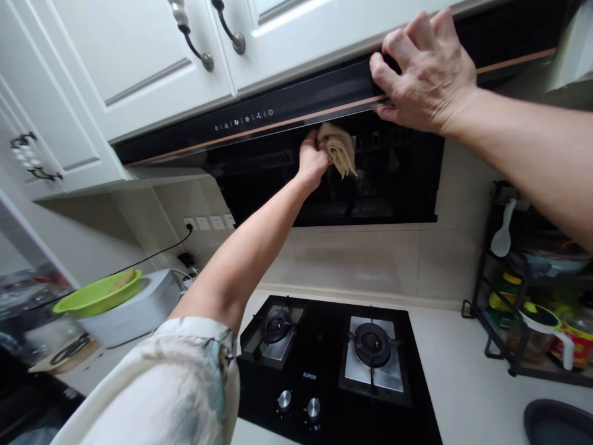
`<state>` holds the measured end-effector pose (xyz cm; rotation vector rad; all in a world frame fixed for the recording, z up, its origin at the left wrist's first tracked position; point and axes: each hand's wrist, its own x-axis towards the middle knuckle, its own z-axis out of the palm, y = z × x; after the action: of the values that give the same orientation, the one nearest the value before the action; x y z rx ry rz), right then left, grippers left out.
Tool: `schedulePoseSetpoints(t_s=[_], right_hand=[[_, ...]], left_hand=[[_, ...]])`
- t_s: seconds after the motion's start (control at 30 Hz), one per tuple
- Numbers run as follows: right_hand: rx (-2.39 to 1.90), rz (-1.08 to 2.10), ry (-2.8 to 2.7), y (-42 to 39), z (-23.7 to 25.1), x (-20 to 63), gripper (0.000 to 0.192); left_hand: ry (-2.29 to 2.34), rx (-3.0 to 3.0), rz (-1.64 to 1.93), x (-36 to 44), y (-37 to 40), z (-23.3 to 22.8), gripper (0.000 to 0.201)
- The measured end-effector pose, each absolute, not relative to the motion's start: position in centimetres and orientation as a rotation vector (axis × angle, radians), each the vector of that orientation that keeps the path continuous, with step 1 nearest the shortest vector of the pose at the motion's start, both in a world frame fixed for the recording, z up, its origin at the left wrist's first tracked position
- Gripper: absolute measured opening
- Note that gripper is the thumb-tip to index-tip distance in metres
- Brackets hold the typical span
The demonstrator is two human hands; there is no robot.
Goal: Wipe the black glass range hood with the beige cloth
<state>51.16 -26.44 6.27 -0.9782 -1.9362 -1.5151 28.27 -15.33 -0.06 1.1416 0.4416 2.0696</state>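
My left hand [314, 161] is closed on a folded beige cloth [340, 148] and reaches up under the front of a black range hood [252, 139]. The cloth touches or nearly touches the hood's dark, glossy lower panel [393, 179]. Higher and to the right, my right hand [428, 74] grips the hood's front strip, with bent fingers over its upper part by the cabinet bottom and the thumb low near the copper-coloured line. The fingertips are partly hidden. Lit touch symbols [245, 119] show on the strip left of both hands.
Below is a black gas hob [324, 346] with two burners and two knobs. White cabinets [139, 55] with metal handles hang above. A green basin [99, 296] rests on a white appliance [134, 309] at left. A black rack [491, 309] and a dark pan [558, 423] are at right.
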Motion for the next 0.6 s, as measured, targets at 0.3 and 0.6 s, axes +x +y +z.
schedulePoseSetpoints(t_s=[0.3,0.6], right_hand=[[-1.263,-1.0,-1.592,-26.0,2.8,44.2,0.089],[-1.417,-1.111,-1.532,-25.1,2.4,44.7,0.081]], left_hand=[[0.603,1.238,2.096,20.6,-20.1,-0.8,0.015],[0.501,1.027,2.055,17.8,-20.4,-1.3,0.022]])
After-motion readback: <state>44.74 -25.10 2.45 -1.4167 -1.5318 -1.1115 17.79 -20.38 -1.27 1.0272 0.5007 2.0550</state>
